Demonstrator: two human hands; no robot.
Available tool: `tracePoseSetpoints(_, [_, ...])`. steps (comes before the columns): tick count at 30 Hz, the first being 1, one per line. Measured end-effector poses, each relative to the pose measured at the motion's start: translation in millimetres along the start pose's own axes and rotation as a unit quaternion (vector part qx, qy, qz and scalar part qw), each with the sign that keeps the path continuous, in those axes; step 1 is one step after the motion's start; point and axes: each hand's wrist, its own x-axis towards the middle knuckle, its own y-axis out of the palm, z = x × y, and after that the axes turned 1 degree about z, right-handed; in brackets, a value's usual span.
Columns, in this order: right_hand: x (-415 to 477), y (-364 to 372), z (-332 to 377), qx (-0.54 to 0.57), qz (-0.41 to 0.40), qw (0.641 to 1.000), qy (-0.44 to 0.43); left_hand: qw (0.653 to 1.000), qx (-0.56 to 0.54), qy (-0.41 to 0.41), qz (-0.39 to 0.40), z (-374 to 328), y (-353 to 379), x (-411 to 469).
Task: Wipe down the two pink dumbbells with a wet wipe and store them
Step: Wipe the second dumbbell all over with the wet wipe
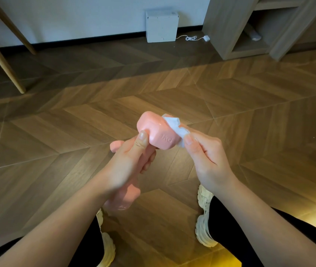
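My left hand (132,160) grips a pink dumbbell by its handle, thumb pressed on the upper head (159,134), which bears a raised weight mark. My right hand (205,158) pinches a white wet wipe (174,126) against the far right side of that head. More pink shows below and behind my left hand: one rounded end (115,146) to its left and another part (126,199) under my wrist near the floor. I cannot tell which of these belongs to the second dumbbell, as my hand and forearm hide most of it.
Below is a wooden herringbone floor (76,122), with my pale shoes (204,224) on it. A white box (162,26) with a cable stands by the far wall. An open wooden shelf unit (249,31) is at the back right. Wooden furniture legs (3,60) stand at the left.
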Motion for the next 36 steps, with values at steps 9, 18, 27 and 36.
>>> tracePoseSetpoints(9, [1.1, 3.5, -3.5, 0.024, -0.011, 0.998, 0.062, 0.996, -0.01, 0.019, 0.088, 8.4, 0.6, -9.9])
tracePoseSetpoints(18, [0.8, 7.6, 12.1, 0.035, 0.019, 0.999, 0.008, 0.997, 0.012, -0.015, 0.078, 2.1, 3.8, -0.2])
tracePoseSetpoints(27, [-0.5, 1.9, 9.2, -0.025, -0.009, 0.999, -0.032, 0.997, -0.067, -0.04, 0.022, 2.0, -0.8, 0.7])
tracePoseSetpoints(36, [-0.8, -0.2, -2.2, 0.014, -0.009, 0.998, 0.052, 0.993, 0.017, 0.041, 0.108, 10.7, 2.2, -9.3])
